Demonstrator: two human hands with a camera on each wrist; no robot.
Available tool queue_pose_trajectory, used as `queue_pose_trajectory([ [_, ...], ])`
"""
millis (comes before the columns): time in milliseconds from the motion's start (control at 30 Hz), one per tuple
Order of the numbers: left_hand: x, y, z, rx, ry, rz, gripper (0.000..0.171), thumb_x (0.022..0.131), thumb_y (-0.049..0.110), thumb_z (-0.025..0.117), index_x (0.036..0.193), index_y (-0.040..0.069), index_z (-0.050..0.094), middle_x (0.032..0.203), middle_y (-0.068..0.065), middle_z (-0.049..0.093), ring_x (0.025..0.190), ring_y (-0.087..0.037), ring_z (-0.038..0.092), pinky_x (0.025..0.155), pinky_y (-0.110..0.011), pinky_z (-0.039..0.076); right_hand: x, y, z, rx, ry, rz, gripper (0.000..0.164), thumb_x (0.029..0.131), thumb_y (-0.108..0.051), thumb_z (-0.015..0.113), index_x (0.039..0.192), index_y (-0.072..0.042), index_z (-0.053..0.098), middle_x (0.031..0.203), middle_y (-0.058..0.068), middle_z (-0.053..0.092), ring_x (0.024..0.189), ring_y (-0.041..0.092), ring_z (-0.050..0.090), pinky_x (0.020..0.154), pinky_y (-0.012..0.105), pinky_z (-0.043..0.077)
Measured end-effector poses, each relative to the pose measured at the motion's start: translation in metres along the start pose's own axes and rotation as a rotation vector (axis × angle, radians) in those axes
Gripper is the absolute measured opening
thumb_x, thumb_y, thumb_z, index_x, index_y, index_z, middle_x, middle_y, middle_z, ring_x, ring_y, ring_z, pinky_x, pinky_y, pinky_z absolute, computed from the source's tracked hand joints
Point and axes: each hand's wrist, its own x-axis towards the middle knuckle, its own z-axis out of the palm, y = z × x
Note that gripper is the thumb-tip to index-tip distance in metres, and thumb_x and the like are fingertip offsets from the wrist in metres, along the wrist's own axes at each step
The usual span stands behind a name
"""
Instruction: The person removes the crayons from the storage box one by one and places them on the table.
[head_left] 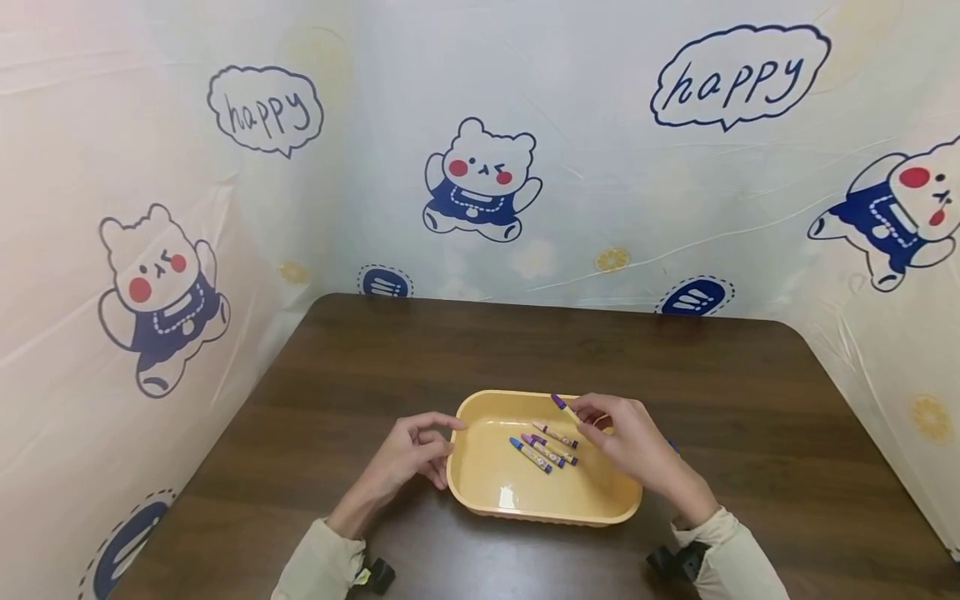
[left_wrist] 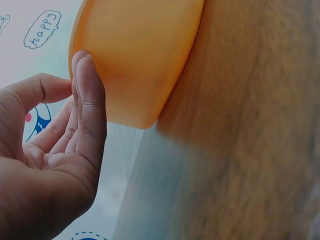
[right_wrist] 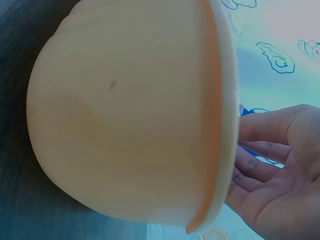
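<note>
A yellow plastic basin [head_left: 495,492] sits on the table with several crayons inside. A blue crayon [head_left: 531,456] lies nearest its front, beside purple crayons [head_left: 546,450] and a pale pink-tipped crayon [head_left: 557,434]. At the left rim, my left hand [head_left: 412,450] pinches the basin's edge between thumb and fingers; the left wrist view shows them against the basin wall [left_wrist: 140,65]. My right hand [head_left: 622,429] holds a purple crayon [head_left: 564,407] above the basin's back right part. In the right wrist view the basin wall [right_wrist: 125,125] hides the fingertips and that crayon.
The dark brown wooden table [head_left: 360,358] extends around the basin. Printed curtains [head_left: 585,183] enclose its back and sides. A small blue thing [head_left: 673,447] shows on the table just beyond my right wrist, mostly hidden.
</note>
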Motion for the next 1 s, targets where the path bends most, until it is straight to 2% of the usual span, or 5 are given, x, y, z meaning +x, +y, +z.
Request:
queue_pose_trajectory([
  [267,-0.001,0.000,-0.001,-0.034,-0.007,-0.001,0.034,0.092,-0.006,0.059,0.126,-0.012,0.056,0.076,-0.041,0.057,0.051,-0.019,0.063,0.049,-0.037,0.060,-0.003,-0.004,-0.007,-0.006,0.041,0.000,0.021,0.086,0.006,0.071,0.106,0.000,0.071,0.092,0.007,0.072,0.084,0.015,0.066,0.075,0.036,0.060],
  [467,0.001,-0.001,-0.002,-0.059,-0.027,-0.013,0.035,0.093,-0.005,0.060,0.127,-0.012,0.055,0.068,-0.016,0.064,0.051,-0.019,0.063,0.050,-0.035,0.059,-0.010,-0.005,-0.011,-0.012,0.073,0.019,0.020,0.086,0.005,0.072,0.104,-0.001,0.072,0.091,0.006,0.071,0.082,0.013,0.065,0.073,0.036,0.060],
  [567,0.002,-0.001,-0.002,-0.062,-0.033,-0.013,0.036,0.093,-0.005,0.059,0.127,-0.012,0.054,0.068,-0.010,0.065,0.051,-0.018,0.063,0.050,-0.034,0.060,-0.015,-0.003,-0.012,-0.021,0.090,0.018,0.019,0.086,0.004,0.073,0.104,-0.001,0.072,0.091,0.004,0.071,0.081,0.013,0.065,0.071,0.033,0.060],
  [833,0.002,-0.001,-0.002,-0.057,-0.024,-0.008,0.036,0.093,-0.006,0.059,0.128,-0.012,0.054,0.068,-0.013,0.064,0.051,-0.019,0.063,0.050,-0.035,0.060,-0.033,0.006,-0.017,-0.034,0.179,0.017,0.021,0.085,0.004,0.074,0.105,-0.004,0.073,0.092,0.003,0.071,0.080,0.009,0.063,0.069,0.030,0.060],
  [1000,0.001,-0.001,-0.002,-0.060,-0.019,-0.016,0.036,0.092,-0.005,0.060,0.128,-0.012,0.055,0.070,-0.024,0.063,0.051,-0.019,0.063,0.050,-0.035,0.060,-0.042,0.009,-0.020,-0.035,0.229,0.016,0.021,0.085,0.004,0.074,0.103,-0.005,0.073,0.089,0.000,0.071,0.077,0.007,0.063,0.066,0.026,0.058],
])
